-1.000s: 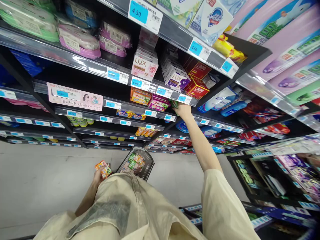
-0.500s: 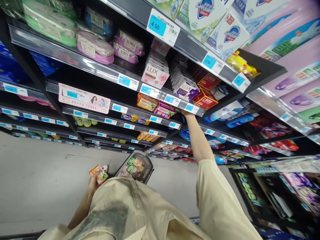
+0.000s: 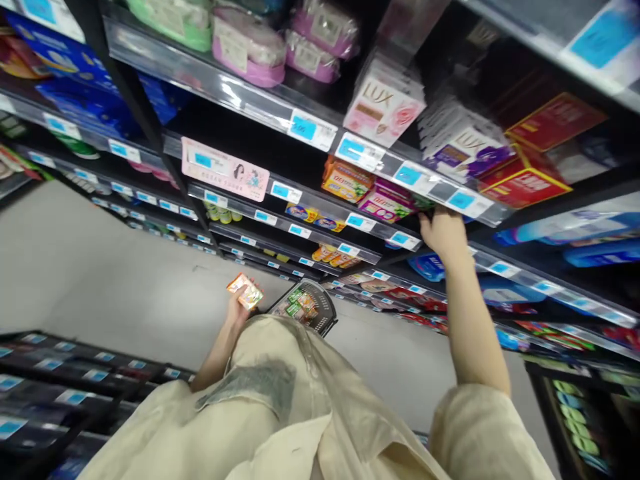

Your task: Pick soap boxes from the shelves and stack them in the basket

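**Right hand at the soap shelf, left hand holding a packet**

The shelving unit [image 3: 320, 133] fills the upper half of the view, its black shelves running from the top left down toward the right edge, each front rail carrying blue price tags. The pale floor [image 3: 125, 293] lies below it on the left. My beige garment [image 3: 280, 413] covers the bottom middle.

On the upper shelf, pink LUX boxes [image 3: 383, 107] stand at the front edge, with purple LUX boxes [image 3: 460, 147] just beside them to the right and red boxes [image 3: 530, 180] beyond those, near the right end. On the shelf below, orange packs [image 3: 347, 180] sit at the front edge, touching pink packs [image 3: 387, 203] to their right.

My right hand [image 3: 443, 230] is raised to the front rail of the upper shelf, just beside the pink packs. The fingers reach in under the rail and are hidden there, so I cannot tell whether they are apart or closed on anything.

A black shopping basket [image 3: 307, 307] rests on the floor at the foot of the shelving, with small green and orange packets inside.

My left hand [image 3: 237, 310] hangs low, near the basket's left rim, its fingers clamped around a small orange packet [image 3: 245, 291].
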A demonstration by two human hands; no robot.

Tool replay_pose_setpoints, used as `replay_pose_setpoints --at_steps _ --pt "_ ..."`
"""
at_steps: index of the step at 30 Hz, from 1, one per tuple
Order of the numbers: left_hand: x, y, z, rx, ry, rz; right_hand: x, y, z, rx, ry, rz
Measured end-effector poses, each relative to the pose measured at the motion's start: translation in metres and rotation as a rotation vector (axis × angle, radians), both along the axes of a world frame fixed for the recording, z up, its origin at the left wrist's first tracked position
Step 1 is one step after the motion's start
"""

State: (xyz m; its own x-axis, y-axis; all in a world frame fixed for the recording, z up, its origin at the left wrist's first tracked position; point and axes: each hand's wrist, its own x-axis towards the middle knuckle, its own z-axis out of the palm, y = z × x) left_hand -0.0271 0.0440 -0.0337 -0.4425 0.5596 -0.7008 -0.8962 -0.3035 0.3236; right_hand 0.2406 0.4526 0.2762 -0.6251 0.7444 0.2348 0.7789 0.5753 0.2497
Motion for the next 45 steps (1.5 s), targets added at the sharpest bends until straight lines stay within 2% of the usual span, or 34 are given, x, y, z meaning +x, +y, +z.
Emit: replay_pose_setpoints --at_steps 3,6,8,10,12,14,17,19,24,28,31,35,41,45 --pt "0.002 0.015 0.040 0.219 0.008 0.012 0.019 -0.044 0.000 -0.035 0.066 0.149" --pt "0.009 0.031 0.079 0.353 0.026 -0.053 0.022 -0.090 0.005 -0.151 0.108 0.235" --pt "0.017 0.040 0.103 0.402 0.058 -0.124 0.017 -0.118 0.007 -0.342 0.123 0.267" --pt "0.028 0.050 0.125 0.432 0.102 -0.194 0.009 -0.142 0.006 -0.610 0.079 0.312" --pt "0.041 0.058 0.144 0.452 0.147 -0.258 0.001 -0.162 0.001 -0.856 -0.005 0.354" --pt "0.056 0.065 0.160 0.458 0.196 -0.315 -0.008 -0.177 -0.007 -1.009 -0.065 0.386" --pt "0.078 0.075 0.179 0.475 0.264 -0.378 -0.019 -0.191 -0.021 -1.132 -0.017 0.456" --pt "0.090 0.081 0.189 0.497 0.298 -0.407 -0.023 -0.195 -0.028 -1.180 0.100 0.504" --pt "0.108 0.087 0.201 0.521 0.407 -0.453 -0.008 -0.199 -0.037 -1.177 0.458 0.508" --pt "0.113 0.087 0.200 0.501 0.438 -0.574 0.012 -0.201 -0.036 -1.272 0.740 0.337" --pt "0.113 0.087 0.196 0.504 0.460 -0.590 0.020 -0.202 -0.034 -1.314 0.907 0.241" --pt "0.109 0.089 0.192 0.472 0.529 -0.588 0.022 -0.202 -0.030 -1.316 0.988 0.205" --pt "0.101 0.093 0.191 0.389 0.637 -0.627 0.021 -0.200 -0.031 -1.291 0.980 0.214" --pt "0.102 0.097 0.193 0.370 0.648 -0.620 0.021 -0.202 -0.030 -1.194 0.962 0.230"
